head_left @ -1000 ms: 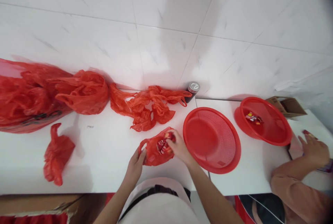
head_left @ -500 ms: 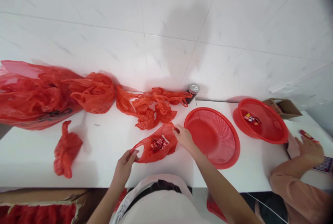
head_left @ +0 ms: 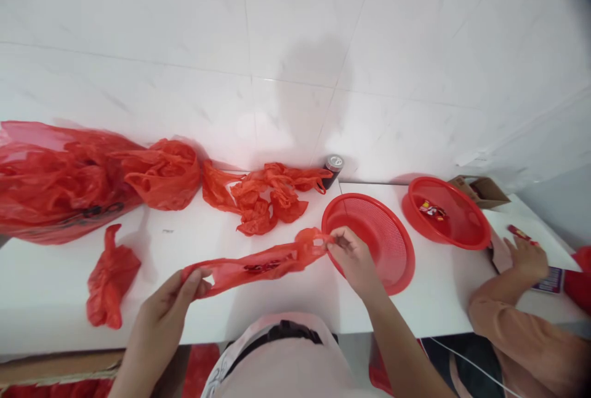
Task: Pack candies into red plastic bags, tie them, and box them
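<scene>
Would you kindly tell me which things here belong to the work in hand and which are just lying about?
In hand: small red bag, stretched between left hand and right hand; wrapped sweets inside it; near red basket.
Lying about: crumpled red bags by the wall; dark can; far red basket; cardboard box; co-worker's hand.

Nothing can be read at this sharpness. The large red plastic bag (head_left: 60, 188) at the left bears a line of black print, too blurred to make out. The wrapped sweets (head_left: 261, 267) inside the stretched red bag (head_left: 231, 273) and the wrappers (head_left: 431, 210) in the far red basket (head_left: 466, 238) show only illegible white and yellow markings. The card (head_left: 547, 279) beside a co-worker's hand (head_left: 526, 257) carries unreadable purple print.
</scene>
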`<state>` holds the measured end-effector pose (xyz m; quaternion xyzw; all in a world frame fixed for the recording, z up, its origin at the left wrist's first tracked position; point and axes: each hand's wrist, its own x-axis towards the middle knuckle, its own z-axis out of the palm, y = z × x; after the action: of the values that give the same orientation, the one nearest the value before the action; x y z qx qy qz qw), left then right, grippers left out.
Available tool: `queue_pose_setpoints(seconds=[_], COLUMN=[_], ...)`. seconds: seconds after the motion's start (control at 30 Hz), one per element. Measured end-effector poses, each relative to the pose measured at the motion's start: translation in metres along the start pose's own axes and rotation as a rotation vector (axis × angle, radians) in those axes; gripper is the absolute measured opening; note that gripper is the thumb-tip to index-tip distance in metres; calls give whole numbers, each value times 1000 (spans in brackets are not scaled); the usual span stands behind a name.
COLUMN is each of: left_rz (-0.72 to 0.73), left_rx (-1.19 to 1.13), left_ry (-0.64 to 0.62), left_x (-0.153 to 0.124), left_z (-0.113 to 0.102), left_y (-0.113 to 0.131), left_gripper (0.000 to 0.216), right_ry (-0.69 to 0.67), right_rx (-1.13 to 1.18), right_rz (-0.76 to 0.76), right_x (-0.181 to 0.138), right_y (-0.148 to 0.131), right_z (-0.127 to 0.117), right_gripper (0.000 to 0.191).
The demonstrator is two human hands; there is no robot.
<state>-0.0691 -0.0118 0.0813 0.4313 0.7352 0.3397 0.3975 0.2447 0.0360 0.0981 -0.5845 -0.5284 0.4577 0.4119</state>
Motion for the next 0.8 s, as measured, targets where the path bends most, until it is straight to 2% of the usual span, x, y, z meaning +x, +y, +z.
queue_pose_setpoints(seconds=[0.13, 0.27, 0.33, 0.4, 0.47, 0.5, 0.57, 0.63, 0.67, 0.73, 0.8], left_rz=[98, 288, 331, 353, 338, 317, 258, 189, 158, 111, 81], left_rx=[70, -130, -204, -176, -114, -105, -160, -235, -261, -281, -290], left_ry=[-38, -64, -193, -372, -533, -599, -688, -709, -705, -705, -734], left_x=[-4, -16, -23, -30, -35, -37, -41, -42, -42, -41, -40], left_z=[-10, 6, 21, 36, 50, 56, 63, 64, 63, 60, 58], left_y=[8, 22, 27, 30, 31, 32, 33, 35, 35, 35, 32], left_gripper=[39, 30, 24, 36, 52, 53, 40, 21, 18, 31, 38], right_ry=[-26, -3, -10, -87, -218, -282, -376, -391, -378, -357, -352], right_rx=[-129, -258, -309, -319, -307, -301, -283, -253, -237, -208, -186], right_rz=[-19, -150, -237, -331, -420, -458, -494, -471, -441, -358, -285], right_x=[-11, -26, -37, -49, -60, -63, -65, -61, -58, -53, -50], right_y=[-12, -21, -28, -36, -44, -46, -46, -39, -33, -21, -12], right_z=[-7, -4, 6, 20, 37, 44, 55, 60, 60, 60, 60], right_gripper=[9, 4, 8, 13, 20, 22, 25, 33, 38, 39, 29])
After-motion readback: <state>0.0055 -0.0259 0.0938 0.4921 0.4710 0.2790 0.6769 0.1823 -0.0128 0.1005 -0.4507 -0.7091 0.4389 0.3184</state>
